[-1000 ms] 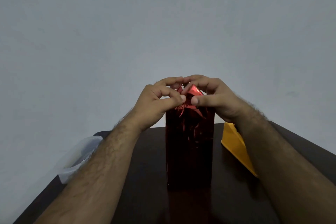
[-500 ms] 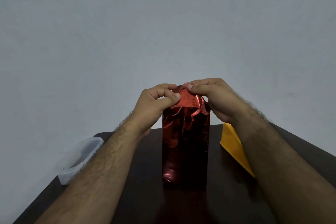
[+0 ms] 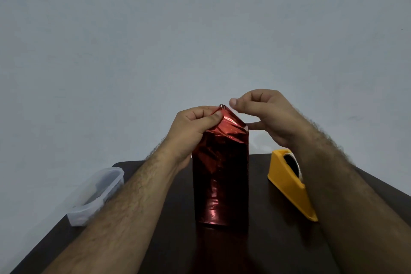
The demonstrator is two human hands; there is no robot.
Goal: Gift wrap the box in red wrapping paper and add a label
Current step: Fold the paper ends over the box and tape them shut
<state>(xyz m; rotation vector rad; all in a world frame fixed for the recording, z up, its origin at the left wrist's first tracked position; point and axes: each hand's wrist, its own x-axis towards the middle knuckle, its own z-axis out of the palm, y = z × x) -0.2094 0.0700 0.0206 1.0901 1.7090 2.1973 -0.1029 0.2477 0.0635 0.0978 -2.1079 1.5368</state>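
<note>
Head view: box (image 3: 220,176) upright on tabletop (image 3: 266,240), red wrapping paper (image 3: 226,122) peaked on top — left hand (image 3: 193,127) pinches peak; right hand (image 3: 266,115) loosely curled, empty — judged: flatten flap snug, then tape

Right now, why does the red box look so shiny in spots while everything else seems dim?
Head view: the room is dimly lit, so the dark table and wall look murky; the foil on the wrapped box mirrors the light as bright glare streaks near its base; the table top faintly reflects the box; the wide lens bends the forearms outward; the right hand looks slightly soft.
</note>
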